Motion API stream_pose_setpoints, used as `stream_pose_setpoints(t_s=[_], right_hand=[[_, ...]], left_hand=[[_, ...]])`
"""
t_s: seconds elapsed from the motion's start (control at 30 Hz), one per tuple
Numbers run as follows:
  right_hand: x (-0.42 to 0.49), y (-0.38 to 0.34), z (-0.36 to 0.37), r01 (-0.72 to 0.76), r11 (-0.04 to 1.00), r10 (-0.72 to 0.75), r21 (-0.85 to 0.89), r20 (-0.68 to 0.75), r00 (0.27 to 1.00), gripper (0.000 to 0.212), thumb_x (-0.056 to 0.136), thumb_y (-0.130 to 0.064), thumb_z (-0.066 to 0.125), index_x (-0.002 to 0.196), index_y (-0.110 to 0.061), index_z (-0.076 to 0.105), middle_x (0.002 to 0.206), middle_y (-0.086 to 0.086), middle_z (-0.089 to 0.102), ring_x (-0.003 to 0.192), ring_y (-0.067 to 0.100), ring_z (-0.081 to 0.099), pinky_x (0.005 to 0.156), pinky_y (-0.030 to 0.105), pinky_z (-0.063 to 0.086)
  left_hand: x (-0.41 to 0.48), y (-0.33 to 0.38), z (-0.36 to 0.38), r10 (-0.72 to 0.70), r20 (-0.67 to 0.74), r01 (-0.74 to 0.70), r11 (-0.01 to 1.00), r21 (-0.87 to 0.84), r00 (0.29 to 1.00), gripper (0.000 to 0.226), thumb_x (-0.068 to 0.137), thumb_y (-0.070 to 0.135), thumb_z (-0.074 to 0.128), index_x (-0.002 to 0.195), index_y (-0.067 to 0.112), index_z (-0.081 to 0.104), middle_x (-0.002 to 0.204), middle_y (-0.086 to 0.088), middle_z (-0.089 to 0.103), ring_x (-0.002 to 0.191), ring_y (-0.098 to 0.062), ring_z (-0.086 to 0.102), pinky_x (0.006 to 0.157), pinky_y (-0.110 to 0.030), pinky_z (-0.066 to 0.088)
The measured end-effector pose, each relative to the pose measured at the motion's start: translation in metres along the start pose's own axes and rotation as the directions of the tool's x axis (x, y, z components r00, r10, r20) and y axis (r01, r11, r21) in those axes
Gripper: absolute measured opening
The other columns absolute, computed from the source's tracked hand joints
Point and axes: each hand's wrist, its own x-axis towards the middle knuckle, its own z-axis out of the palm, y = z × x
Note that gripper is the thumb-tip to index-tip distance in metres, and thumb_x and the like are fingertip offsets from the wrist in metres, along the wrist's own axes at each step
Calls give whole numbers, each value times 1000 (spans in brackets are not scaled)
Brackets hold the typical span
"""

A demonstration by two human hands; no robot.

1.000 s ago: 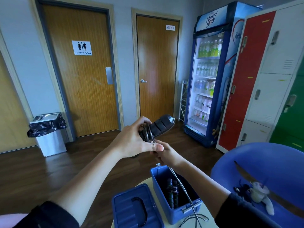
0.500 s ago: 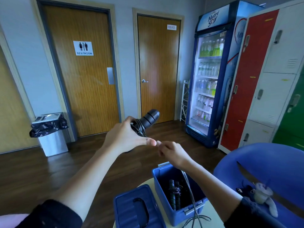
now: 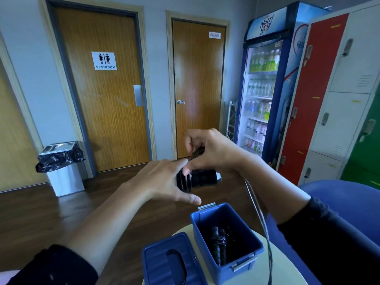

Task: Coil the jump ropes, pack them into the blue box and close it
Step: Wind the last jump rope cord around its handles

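Note:
My left hand (image 3: 164, 182) holds the black handles of a jump rope (image 3: 202, 177) in the air above the table, with several turns of cord wound round them. Just above, my right hand (image 3: 213, 151) pinches the grey cord at the handles. The loose cord (image 3: 260, 214) trails from there down past the blue box (image 3: 240, 262) to the table. The box stands open, with another coiled jump rope (image 3: 219, 243) inside. Its blue lid (image 3: 162, 264) lies flat to the left of the box, black carry handle facing up.
The box and lid sit on a small round pale table (image 3: 261, 274). A blue chair (image 3: 353, 204) stands at the right. Beyond are a drinks fridge (image 3: 265, 89), lockers (image 3: 339, 99), two wooden doors and a lined bin (image 3: 61, 167) on the dark wood floor.
My right hand has risen from below the handles to above them, carrying the cord over. The handles have dropped lower and turned from pointing up-right to lying sideways.

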Motion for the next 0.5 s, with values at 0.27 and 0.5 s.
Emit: stream_pose_setpoints(t_s=[0.27, 0.5], right_hand=[[1, 46, 10, -254, 813, 197, 525, 163, 967, 58, 58, -67, 74, 70, -15, 51, 57, -12, 57, 51, -2, 49, 50, 11, 38], [-36, 64, 39, -462, 702, 422, 541, 206, 883, 27, 95, 3, 37, 70, -4, 45, 59, 1, 36, 50, 7, 35, 53, 21, 35]], left_hand=[[-7, -1, -11, 165, -107, -197, 830, -522, 980, 44, 64, 67, 68, 97, 41, 54, 83, 5, 66, 73, -14, 64, 67, -39, 53], [0, 7, -9, 142, -178, -222, 770, -598, 974, 78, 63, 64, 70, 130, 40, 39, 96, 9, 67, 84, -12, 66, 79, -37, 54]])
